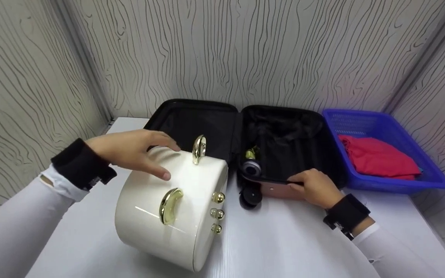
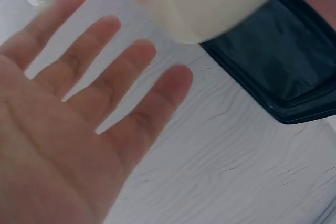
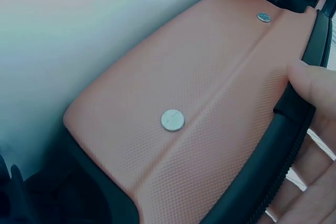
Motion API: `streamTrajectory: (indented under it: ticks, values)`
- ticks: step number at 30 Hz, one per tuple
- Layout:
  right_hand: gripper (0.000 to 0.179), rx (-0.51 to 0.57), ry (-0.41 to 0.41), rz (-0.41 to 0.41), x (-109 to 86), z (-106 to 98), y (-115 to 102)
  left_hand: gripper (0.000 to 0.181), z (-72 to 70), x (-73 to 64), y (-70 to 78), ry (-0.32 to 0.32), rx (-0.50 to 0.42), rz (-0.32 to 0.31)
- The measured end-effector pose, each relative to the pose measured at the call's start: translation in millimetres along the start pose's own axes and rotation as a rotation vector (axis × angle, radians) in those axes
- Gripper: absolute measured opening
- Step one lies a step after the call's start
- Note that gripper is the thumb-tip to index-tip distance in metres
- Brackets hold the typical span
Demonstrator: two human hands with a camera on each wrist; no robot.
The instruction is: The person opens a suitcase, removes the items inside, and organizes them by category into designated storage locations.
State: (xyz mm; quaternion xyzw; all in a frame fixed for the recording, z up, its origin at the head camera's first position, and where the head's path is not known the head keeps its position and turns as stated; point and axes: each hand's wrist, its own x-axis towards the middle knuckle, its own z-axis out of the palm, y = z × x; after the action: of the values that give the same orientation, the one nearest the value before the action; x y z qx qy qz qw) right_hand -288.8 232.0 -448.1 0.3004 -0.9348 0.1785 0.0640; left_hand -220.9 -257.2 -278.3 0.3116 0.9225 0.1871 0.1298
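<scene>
The white case [image 1: 151, 226] lay at five o'clock from the left-hand grip [image 1: 139, 152] (spread apart); the right-hand grip [image 1: 317, 188] pinched the suitcase [image 1: 278, 190].

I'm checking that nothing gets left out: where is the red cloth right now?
In the head view, the red cloth lies inside the blue basket on the right, beside the open suitcase that the right hand grips.

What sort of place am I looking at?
Probably a small work booth: patterned panels border a white surface, where an open suitcase and a blue basket sit side by side.
</scene>
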Motion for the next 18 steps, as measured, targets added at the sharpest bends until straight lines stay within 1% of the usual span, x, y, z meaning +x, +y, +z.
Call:
streamTrajectory:
  ticks: [3,5,7,9,12,14,16,18]
  values:
    - [0.014,0.010,-0.004,0.008,-0.8,-0.1,-1.5,0.079,10.4,3.0,-9.1,-0.030,-0.010,-0.003]
    - [0.015,0.011,-0.007,0.013,-1.2,-0.7,-1.7,0.087,16.5,7.6,-12.3,-0.040,-0.017,0.013]
    - [0.016,0.011,-0.009,0.018,-1.6,-0.6,-2.0,0.092,21.7,10.4,-13.9,-0.042,-0.017,0.029]
    - [0.016,0.008,-0.009,0.020,-2.1,0.0,-2.1,0.093,26.3,11.2,-13.3,-0.037,-0.005,0.045]
    - [0.015,0.003,-0.006,0.020,-3.2,0.0,-1.4,0.091,33.8,11.1,-7.3,-0.011,0.022,0.054]
    - [0.015,0.000,-0.004,0.017,-3.5,-0.7,-0.9,0.091,38.8,11.7,0.7,0.011,0.034,0.044]
    - [0.015,0.000,0.000,0.011,-3.0,-1.0,-0.7,0.092,42.7,13.0,9.8,0.028,0.047,0.021]
    - [0.015,0.002,0.002,0.005,-2.1,-1.0,-0.7,0.093,44.3,16.2,17.8,0.031,0.057,-0.002]
